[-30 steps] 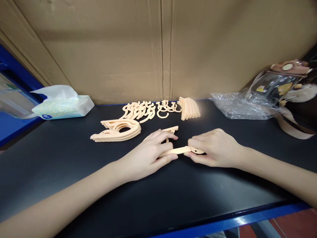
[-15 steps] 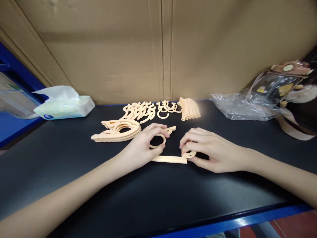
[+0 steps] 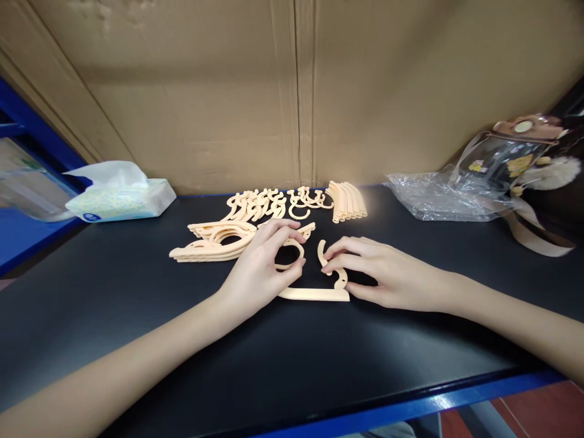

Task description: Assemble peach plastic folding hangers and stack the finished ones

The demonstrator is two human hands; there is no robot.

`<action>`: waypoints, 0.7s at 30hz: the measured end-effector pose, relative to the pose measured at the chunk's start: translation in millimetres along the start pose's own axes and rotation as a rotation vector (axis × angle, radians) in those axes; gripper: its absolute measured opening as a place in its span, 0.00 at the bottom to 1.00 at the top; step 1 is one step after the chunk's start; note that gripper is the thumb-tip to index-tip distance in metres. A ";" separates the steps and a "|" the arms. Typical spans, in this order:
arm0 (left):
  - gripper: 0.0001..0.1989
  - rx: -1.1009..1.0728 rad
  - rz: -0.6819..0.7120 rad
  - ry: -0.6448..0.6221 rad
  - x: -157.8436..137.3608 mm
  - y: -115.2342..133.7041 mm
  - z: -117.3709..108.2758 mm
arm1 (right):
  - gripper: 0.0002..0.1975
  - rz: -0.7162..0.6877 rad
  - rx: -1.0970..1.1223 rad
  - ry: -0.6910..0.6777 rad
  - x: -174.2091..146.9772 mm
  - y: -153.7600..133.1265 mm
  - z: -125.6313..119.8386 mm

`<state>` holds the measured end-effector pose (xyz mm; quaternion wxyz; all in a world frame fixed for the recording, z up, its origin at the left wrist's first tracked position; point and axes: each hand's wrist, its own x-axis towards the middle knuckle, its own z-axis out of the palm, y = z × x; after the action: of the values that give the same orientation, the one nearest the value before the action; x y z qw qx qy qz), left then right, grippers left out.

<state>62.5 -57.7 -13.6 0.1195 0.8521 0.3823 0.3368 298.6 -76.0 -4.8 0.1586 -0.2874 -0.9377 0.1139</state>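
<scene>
My left hand [image 3: 267,258] is closed around a cream plastic folding-hanger body [image 3: 314,294], whose ring shows between thumb and fingers and whose straight arm lies on the table. Part of it is hidden behind that hand. Between the fingertips and thumb of my right hand [image 3: 383,274] is a small curved cream hanger piece [image 3: 340,279]. One end of the curved piece touches the right end of the straight arm; the other end points up and away. Left of my left hand lies a stack of similar hanger bodies [image 3: 182,250].
Behind the hands lie several S-shaped cream pieces [image 3: 255,205], several hooks [image 3: 299,211] and a row of curved cream strips [image 3: 349,201]. A tissue box [image 3: 123,201] stands at left. A clear plastic bag [image 3: 442,198] and a strapped bottle [image 3: 506,152] are at right. Cardboard [image 3: 205,91] stands behind.
My right hand has turned the curved piece, so its far end now shows beyond the fingertips. My right fingers have opened out somewhat. The left hand keeps its hold with a slight shift.
</scene>
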 end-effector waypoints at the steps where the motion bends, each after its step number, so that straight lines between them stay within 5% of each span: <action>1: 0.07 0.008 -0.003 0.004 -0.1 0.1 0.5 | 0.14 -0.011 0.036 -0.014 0.3 -0.8 0.1; 5: 0.07 0.047 0.005 0.015 0.1 0.4 3.1 | 0.20 -0.058 0.099 -0.086 1.7 -5.7 -0.6; 9: 0.07 0.072 0.011 0.028 0.3 0.5 4.4 | 0.09 -0.080 0.118 -0.090 4.0 -13.8 2.1; 15: 0.08 0.072 -0.015 0.025 0.4 -1.9 4.3 | 0.09 -0.077 0.229 -0.089 5.1 -22.4 9.8; 21: 0.09 0.051 -0.028 0.038 1.3 -2.4 5.7 | 0.21 0.062 0.397 -0.107 5.6 -21.8 9.4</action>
<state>65.5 -54.9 -18.3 0.0954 0.8430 0.4046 0.3413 279.8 -91.5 -5.5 0.1585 -0.2729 -0.8945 0.3166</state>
